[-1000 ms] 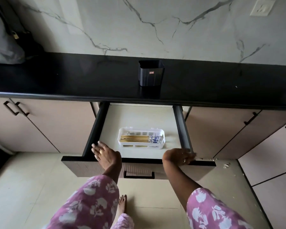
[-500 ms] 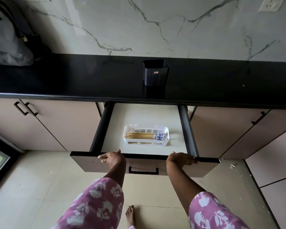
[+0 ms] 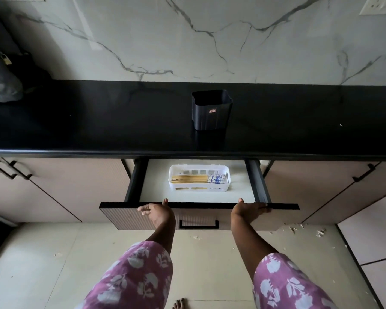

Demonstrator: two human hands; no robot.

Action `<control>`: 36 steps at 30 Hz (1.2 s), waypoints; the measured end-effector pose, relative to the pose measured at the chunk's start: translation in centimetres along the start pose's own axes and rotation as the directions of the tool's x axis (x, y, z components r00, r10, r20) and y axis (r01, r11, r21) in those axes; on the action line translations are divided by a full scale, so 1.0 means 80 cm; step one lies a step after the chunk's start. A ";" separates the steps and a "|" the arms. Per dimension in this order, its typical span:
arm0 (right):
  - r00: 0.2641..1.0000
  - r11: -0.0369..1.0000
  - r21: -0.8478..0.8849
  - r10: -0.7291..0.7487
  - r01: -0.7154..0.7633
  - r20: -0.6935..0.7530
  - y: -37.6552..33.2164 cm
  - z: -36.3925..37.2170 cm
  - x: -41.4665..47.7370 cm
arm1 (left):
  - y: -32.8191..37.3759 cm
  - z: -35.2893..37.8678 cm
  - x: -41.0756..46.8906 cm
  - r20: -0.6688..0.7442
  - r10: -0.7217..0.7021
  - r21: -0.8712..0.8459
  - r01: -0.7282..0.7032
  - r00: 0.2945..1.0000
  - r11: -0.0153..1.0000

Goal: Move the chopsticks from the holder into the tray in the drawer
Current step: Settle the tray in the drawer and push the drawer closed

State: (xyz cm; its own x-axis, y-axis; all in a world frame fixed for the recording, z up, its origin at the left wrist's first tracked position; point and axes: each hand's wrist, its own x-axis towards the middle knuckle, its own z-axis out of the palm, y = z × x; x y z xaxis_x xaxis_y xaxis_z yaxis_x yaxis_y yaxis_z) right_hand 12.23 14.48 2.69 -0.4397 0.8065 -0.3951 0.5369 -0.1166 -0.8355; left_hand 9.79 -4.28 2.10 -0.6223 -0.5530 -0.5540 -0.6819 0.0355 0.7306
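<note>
Your left hand [image 3: 157, 212] and right hand [image 3: 249, 210] press flat, holding nothing, on the ribbed beige drawer front [image 3: 129, 216], while the blue-patterned wooden chopsticks [image 3: 198, 179] lie in the white slotted plastic tray [image 3: 226, 188], the black plastic holder [image 3: 211, 110] standing on the black countertop [image 3: 98, 121].

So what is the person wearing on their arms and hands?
Both arms wear loose purple-pink sleeves printed with pale white-grey flowers and leaves, and the sleeves stop partway, leaving the forearms bare. The left hand and the right hand are bare: no gloves or watch show, and I can't make out any ring here.
</note>
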 end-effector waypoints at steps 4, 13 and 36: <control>1.000 0.998 -0.059 -0.028 0.028 -0.011 -0.023 0.025 0.025 | 0.029 0.018 0.023 0.024 0.053 0.097 -0.055 0.998 0.994; 0.999 0.997 -0.074 -0.019 0.017 -0.028 -0.071 0.073 0.073 | 0.075 0.050 0.067 0.045 0.138 0.179 -0.144 0.989 0.973; 0.824 0.872 0.182 -0.489 0.455 0.286 -0.290 0.154 0.166 | 0.327 0.167 0.053 0.364 0.530 -0.002 -0.569 0.766 0.822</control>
State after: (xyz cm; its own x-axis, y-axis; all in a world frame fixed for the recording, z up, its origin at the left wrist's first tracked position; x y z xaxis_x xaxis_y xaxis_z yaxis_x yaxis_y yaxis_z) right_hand -14.95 20.73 12.11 -0.8309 0.5559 -0.0261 0.1376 0.1598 -0.9775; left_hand -15.82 5.44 13.52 -0.9780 -0.1020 -0.1818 -0.2061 0.3421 0.9168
